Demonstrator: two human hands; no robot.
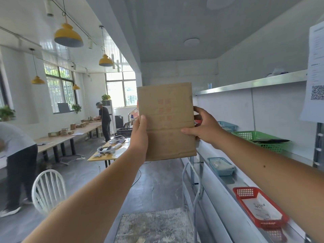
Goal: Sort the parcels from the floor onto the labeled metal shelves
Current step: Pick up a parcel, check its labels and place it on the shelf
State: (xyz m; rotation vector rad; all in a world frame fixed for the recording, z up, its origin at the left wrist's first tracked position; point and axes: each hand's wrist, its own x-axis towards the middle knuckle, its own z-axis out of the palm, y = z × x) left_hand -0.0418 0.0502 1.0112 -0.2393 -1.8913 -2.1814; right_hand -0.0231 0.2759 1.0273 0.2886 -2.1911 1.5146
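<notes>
A flat brown cardboard parcel (166, 109) with faded red print is held upright in front of me at chest height, its broad face toward the camera. My left hand (140, 135) grips its lower left edge with the thumb on the front. My right hand (203, 127) clasps its right edge, fingers wrapped behind. The metal shelves (252, 84) run along the right wall, just right of the parcel; no shelf labels are readable.
On the shelves stand a green basket (259, 137), two blue baskets (221, 165) and a red basket (259, 207). A stepladder platform (154, 225) is below me. A white chair (47, 190), tables and two people fill the left side.
</notes>
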